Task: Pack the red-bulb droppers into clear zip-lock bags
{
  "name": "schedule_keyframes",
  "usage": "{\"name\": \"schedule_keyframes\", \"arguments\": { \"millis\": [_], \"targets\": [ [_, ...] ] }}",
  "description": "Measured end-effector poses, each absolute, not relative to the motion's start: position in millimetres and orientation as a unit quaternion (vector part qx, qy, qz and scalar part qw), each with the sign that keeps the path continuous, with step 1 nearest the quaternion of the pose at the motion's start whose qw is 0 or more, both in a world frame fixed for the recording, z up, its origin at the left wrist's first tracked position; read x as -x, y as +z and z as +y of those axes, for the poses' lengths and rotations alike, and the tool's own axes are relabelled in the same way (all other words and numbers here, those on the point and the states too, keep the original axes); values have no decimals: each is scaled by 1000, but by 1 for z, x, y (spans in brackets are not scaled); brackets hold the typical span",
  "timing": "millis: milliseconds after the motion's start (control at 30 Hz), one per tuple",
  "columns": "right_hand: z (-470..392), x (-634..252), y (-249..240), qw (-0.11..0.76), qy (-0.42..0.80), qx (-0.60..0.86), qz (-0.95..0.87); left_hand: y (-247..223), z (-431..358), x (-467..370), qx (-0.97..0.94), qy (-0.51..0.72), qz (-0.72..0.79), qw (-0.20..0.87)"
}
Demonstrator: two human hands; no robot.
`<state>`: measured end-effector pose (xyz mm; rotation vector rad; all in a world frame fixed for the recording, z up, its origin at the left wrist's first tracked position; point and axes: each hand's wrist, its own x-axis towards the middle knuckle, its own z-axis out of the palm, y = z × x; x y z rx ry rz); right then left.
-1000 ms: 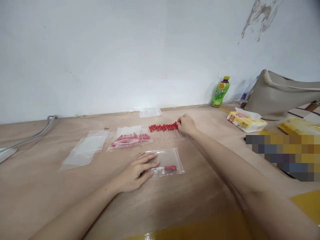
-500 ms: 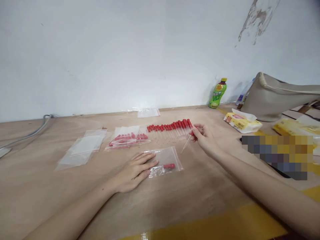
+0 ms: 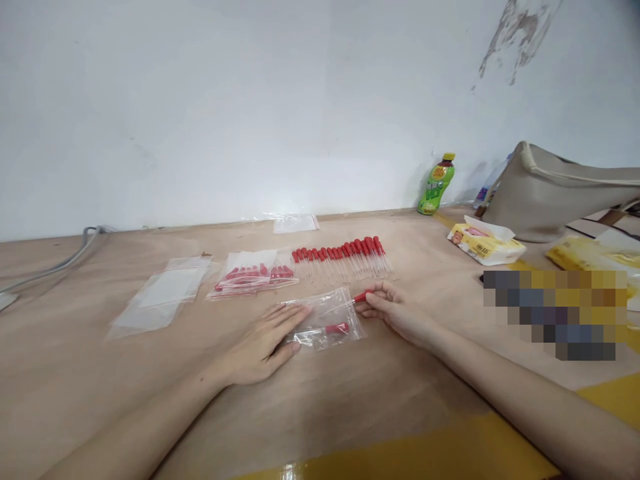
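Observation:
My left hand (image 3: 267, 343) lies flat with its fingers stretched over the left part of a clear zip bag (image 3: 320, 341). Inside that bag is one dropper (image 3: 337, 329) with a red rubber bulb. Between the thumb and fingers of my right hand (image 3: 393, 310) is the red bulb of another dropper (image 3: 361, 297); its thin clear tube points left into the right end of the bag. Beyond the bag, a row of red-bulbed droppers (image 3: 345, 252) lies side by side, tubes toward me. Left of the row are filled bags (image 3: 250, 277) with several droppers in them.
Flat, clear zip bags (image 3: 167, 290) lie at the left, another bag (image 3: 296, 224) by the wall. At the right stand a green bottle (image 3: 437, 185), a tissue pack (image 3: 485, 243) and a grey bag (image 3: 555, 193). A grey cable (image 3: 75, 257) runs along the far left.
My right hand has moved left and toward me with its dropper, from beside the row to the bag's right end. The tube now reaches into the bag. My left hand stays on the bag.

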<state>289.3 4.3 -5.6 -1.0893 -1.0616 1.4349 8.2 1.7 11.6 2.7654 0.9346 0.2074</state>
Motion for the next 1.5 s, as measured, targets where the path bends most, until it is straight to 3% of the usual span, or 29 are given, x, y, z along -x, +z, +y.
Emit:
{"name": "schedule_keyframes", "arguments": {
  "millis": [200, 467, 633, 800, 933, 1100, 1300, 1500],
  "targets": [
    [5, -296, -9, 364, 440, 496, -654, 11, 3, -7, -941, 66, 314, 103],
    [9, -281, -18, 384, 332, 449, -736, 9, 6, -8, -945, 73, 302, 99],
    [5, -275, -15, 341, 277, 419, -795, 10, 6, -10, -946, 72, 302, 97],
    [24, -291, -12, 359, 247, 497, -751, 14, 9, -9, -950, 51, 291, 102],
    [64, -316, -6, 401, 106, 584, -698, 14, 16, -7, -948, 61, 289, 121],
    [114, -333, 5, 368, -21, 668, -646, 8, 20, -7, -945, 84, 294, 118],
    [140, -323, 9, 293, -27, 726, -622, 5, 19, -6, -947, 87, 288, 110],
    [144, -314, 6, 330, -25, 724, -605, 5, 20, -5, -947, 91, 286, 112]
  ]
}}
